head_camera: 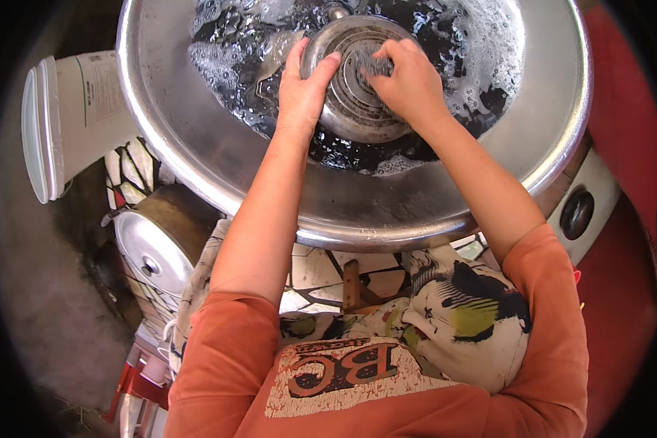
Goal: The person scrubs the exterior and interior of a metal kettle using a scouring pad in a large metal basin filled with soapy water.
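A round metal pot or pan is tilted over the wash water with its base towards me. Concentric rings and dark stains mark that base. My left hand grips it at the left side, thumb on the base and fingers round the edge. Pinched in my right hand, a grey steel wool scourer rests against the middle of the rings. Dark, foamy water lies around the pot, inside a large stainless steel basin. Something pale under the water at left is too blurred to tell.
Left of the basin is a white plastic bucket with a lid. Below it stands a large cooking pot under an aluminium lid. Broken-tile paving covers the floor. A dark oval object lies at right.
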Demonstrator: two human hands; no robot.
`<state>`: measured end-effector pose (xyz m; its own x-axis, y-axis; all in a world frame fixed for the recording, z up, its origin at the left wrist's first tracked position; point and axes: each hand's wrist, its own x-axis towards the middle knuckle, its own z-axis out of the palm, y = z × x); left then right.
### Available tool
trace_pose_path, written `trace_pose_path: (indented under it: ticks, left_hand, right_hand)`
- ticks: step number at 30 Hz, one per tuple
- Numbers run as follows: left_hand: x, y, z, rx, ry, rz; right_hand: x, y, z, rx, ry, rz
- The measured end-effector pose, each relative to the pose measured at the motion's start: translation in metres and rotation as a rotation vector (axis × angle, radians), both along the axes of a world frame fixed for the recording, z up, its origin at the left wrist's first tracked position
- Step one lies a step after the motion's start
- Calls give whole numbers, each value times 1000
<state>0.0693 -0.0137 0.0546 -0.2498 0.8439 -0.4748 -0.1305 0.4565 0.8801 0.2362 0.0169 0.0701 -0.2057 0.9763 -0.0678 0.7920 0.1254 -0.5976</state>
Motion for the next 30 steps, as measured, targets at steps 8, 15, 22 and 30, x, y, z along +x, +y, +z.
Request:
trace_pose_path:
  ticks: [8, 15, 22, 30]
  left_hand:
    - [6, -6, -19, 117, 317, 95]
    - [7, -12, -21, 136, 354, 101]
    - [9, -8, -23, 29, 319, 74]
    - [15, -12, -16, 75, 387, 91]
  right_hand:
    - [-2, -8, 11, 105, -109, 68]
    - [-3, -40, 22, 99, -147, 182]
    - [-8, -23, 22, 203, -270, 213]
    - [-9, -14, 24, 177, -313, 216]
